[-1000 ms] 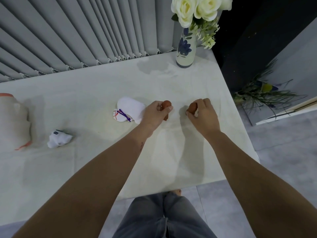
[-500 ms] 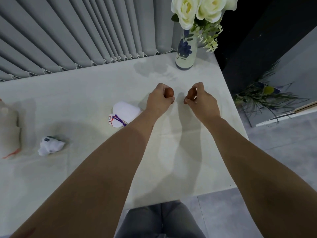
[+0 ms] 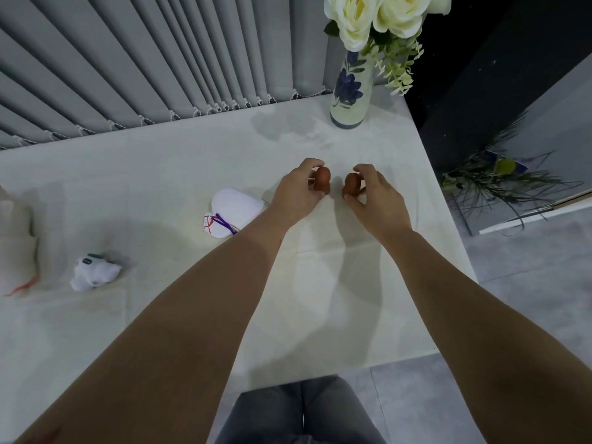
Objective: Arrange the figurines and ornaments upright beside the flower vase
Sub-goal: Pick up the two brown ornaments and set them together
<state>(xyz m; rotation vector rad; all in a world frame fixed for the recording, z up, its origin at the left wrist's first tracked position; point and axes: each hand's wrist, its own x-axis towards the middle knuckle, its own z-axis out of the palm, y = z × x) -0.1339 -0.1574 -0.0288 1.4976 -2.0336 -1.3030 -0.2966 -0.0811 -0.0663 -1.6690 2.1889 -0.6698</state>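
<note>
Pale tabletop [image 3: 179, 174] carried everything, vertical blinds [image 3: 128, 68] along its far edge. Flower vase [image 3: 351, 91] stood upright well beyond both hands, toward the far right corner. A large pale piece [image 3: 14, 238] sat at the frame edge, far out to the left of the left hand; identity unclear. White rounded ornament [image 3: 235, 213] lay on its side just beside the left wrist; a small white figurine [image 3: 93, 273] lay tipped farther left.

Left hand [image 3: 296, 195] closed on one brown figurine [image 3: 322, 179], thumb and fingers pinching it. Right hand [image 3: 376, 200] gripped a second brown figurine [image 3: 351, 184]. The two sat near each other between the hands, low over the tabletop; contact with it unclear.

Step judged: carrying the brown pair toward the vase. Next move called for reaching farther forward, setting each on its base beside the vase, then letting go gently.
</note>
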